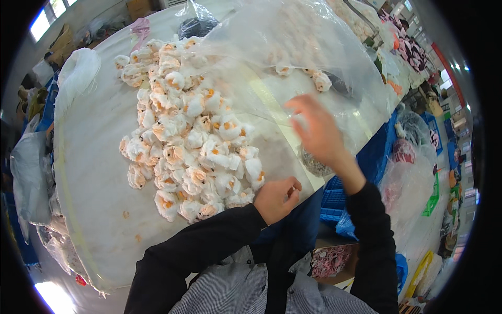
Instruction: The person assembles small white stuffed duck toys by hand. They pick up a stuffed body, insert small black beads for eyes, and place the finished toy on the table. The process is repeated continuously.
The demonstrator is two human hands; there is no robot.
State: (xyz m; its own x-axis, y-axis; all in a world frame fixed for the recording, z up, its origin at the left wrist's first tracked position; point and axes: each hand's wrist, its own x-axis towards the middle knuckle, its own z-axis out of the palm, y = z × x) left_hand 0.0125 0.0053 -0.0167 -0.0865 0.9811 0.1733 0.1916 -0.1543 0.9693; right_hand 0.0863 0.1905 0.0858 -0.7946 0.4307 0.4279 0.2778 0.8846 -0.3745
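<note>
Garment in small grey checks [225,288] along the lower edge, between black sleeves [198,243]. Low at the right of the lap, a cardboard box [351,266] with pink-and-white pieces inside. Left hand [275,200] at the near edge of the worktop [99,157], fingers loosely curled, any hold impossible to tell; just beside it, the near end of a heap of white plush pieces with orange patches [170,125], spread across the middle of the worktop. Below the worktop's right edge, a blue plastic crate [333,201]. Right hand [319,131] farther out, motion-blurred, fingers spread wide, above a small greyish clump [314,164] too obscured to name. Pale yellow strip [286,131] to the right of the heap. Beyond, clear plastic sheeting [308,31] over more such pieces. At the far side, a dark bundle in clear plastic [196,25] and a crumpled pink bag [140,29].
</note>
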